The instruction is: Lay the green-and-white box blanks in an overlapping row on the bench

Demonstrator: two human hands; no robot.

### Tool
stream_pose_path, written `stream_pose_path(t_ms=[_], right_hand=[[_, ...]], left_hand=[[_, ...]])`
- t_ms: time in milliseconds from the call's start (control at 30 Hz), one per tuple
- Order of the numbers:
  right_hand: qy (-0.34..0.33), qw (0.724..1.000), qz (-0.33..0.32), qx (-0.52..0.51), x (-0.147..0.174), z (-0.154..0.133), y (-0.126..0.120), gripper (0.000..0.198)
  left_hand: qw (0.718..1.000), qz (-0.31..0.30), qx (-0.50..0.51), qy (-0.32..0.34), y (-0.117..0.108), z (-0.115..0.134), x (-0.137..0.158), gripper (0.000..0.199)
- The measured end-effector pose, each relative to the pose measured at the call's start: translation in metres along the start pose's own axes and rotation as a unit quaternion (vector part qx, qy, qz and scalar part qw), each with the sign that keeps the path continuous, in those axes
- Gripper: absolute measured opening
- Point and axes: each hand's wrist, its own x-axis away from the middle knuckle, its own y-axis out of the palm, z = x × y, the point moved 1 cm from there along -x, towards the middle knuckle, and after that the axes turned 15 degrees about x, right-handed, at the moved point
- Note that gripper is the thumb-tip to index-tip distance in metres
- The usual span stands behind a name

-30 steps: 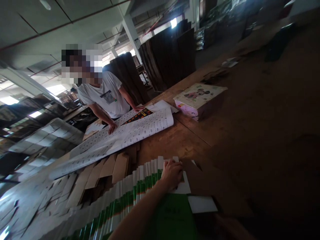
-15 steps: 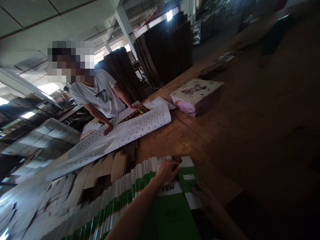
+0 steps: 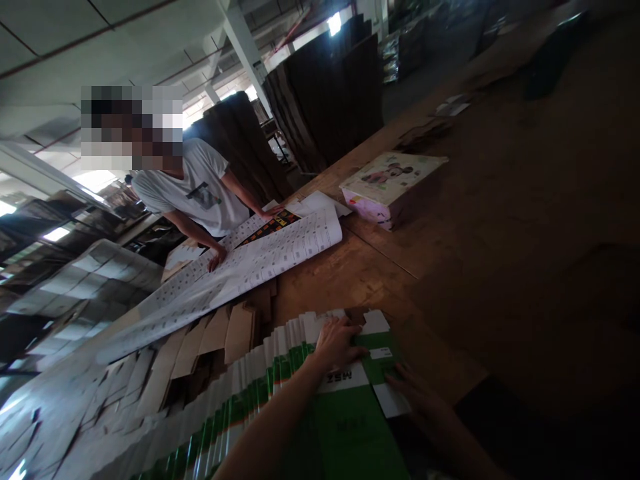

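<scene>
A flat green-and-white carton (image 3: 353,417) with dark lettering lies in front of me, at the near end of a long row of overlapping cartons (image 3: 240,393). My left hand (image 3: 339,343) rests on its white upper part, fingers spread and thumb side toward the narrow side panel. That panel (image 3: 380,357), green with white ends and a small white label, sits along the carton's right side. At its right edge is my right hand (image 3: 413,390), fingertips over the border and closed on it. Deep shadow hides part of the right hand.
Across the wooden table (image 3: 370,280), a person in a white shirt (image 3: 205,183) presses on a large printed sheet (image 3: 280,250). A box with a cartoon picture (image 3: 385,177) stands beyond. Brown cardboard pieces (image 3: 215,330) lie left; tall dark stacks (image 3: 325,100) rise behind.
My left hand's fingers have spread a little more toward the side panel. The panel and my right hand have shifted slightly. The other person has hardly moved.
</scene>
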Motion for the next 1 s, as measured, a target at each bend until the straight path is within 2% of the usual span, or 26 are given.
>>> stream_pose_path(t_ms=[100,167,233,300,333,400,467,533,600,667,733,800,867,933,1000], right_hand=[[-0.002,1.0,-0.007,0.026,-0.002,-0.011,-0.008,0.053],[0.001,0.998,-0.03,0.055,-0.004,-0.015,-0.024,0.053],[0.006,0.994,-0.043,0.1,-0.007,-0.009,-0.051,0.056],[0.04,0.981,-0.026,0.186,-0.006,0.008,-0.085,0.064],[0.065,0.967,-0.007,0.246,-0.004,0.02,-0.102,0.07],[0.107,0.921,0.03,0.373,0.002,0.04,-0.129,0.077],[0.133,0.878,0.059,0.456,0.008,0.051,-0.142,0.077],[0.159,0.866,0.071,0.469,0.009,0.048,-0.145,0.068],[0.174,0.894,0.072,0.406,0.005,0.035,-0.145,0.059],[0.16,0.947,0.06,0.273,-0.002,0.016,-0.151,0.053],[0.15,0.979,0.055,0.128,-0.01,-0.004,-0.164,0.05],[0.169,0.983,0.066,0.02,-0.016,-0.02,-0.174,0.054],[0.189,0.978,0.075,-0.054,-0.018,-0.034,-0.173,0.06],[0.203,0.97,0.065,-0.115,-0.018,-0.048,-0.157,0.066],[0.213,0.961,0.042,-0.171,-0.016,-0.062,-0.13,0.07]], left_hand=[[1.0,-0.002,-0.009,-0.001,0.001,0.0,0.001,0.049],[1.0,-0.002,-0.01,-0.008,0.001,0.0,0.002,0.051],[1.0,0.002,-0.003,-0.016,0.0,0.001,0.002,0.057],[1.0,0.009,0.005,-0.019,0.001,0.002,0.0,0.06],[1.0,0.009,0.007,-0.018,0.001,0.003,-0.001,0.06],[1.0,0.009,0.004,-0.012,0.003,0.005,-0.005,0.055],[1.0,0.007,0.001,-0.009,0.005,0.008,-0.01,0.047],[1.0,0.007,0.0,-0.015,0.007,0.012,-0.014,0.04],[1.0,0.004,0.0,-0.025,0.008,0.015,-0.017,0.034],[1.0,0.012,-0.001,-0.027,0.008,0.018,-0.018,0.027],[0.999,0.03,0.009,-0.027,0.008,0.019,-0.019,0.027],[0.997,0.045,0.051,-0.037,0.005,0.018,-0.021,0.038],[0.987,0.073,0.13,-0.06,-0.001,0.015,-0.023,0.049],[0.965,0.149,0.196,-0.09,-0.01,0.013,-0.024,0.049],[0.947,0.241,0.184,-0.106,-0.017,0.015,-0.023,0.044]])
